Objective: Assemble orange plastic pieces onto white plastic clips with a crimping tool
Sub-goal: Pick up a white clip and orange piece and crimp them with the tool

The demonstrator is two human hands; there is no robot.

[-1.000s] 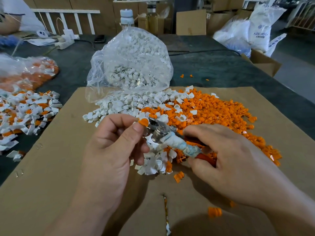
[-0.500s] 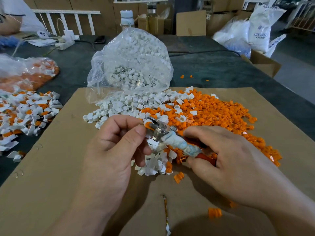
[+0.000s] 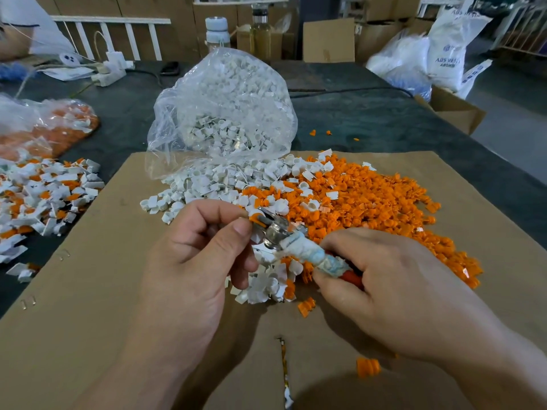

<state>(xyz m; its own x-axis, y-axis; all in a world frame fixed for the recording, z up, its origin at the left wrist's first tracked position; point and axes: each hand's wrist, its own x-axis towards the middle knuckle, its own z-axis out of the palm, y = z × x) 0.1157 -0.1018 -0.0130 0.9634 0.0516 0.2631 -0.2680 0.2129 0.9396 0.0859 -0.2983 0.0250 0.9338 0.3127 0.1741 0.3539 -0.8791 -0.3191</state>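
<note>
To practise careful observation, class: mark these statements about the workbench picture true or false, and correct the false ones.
1. The right hand grips the crimping tool. True.
2. The clear plastic bag holds orange parts. False: it holds white clips.
3. The left hand pinches an orange piece at the tool's metal tip. True.
4. The orange pile lies in a box. False: it lies on the flat cardboard sheet.

i see matt brown cardboard, a glossy clear plastic bag, a shiny metal tool with grubby tape-wrapped handle, smooth plastic pieces.
</note>
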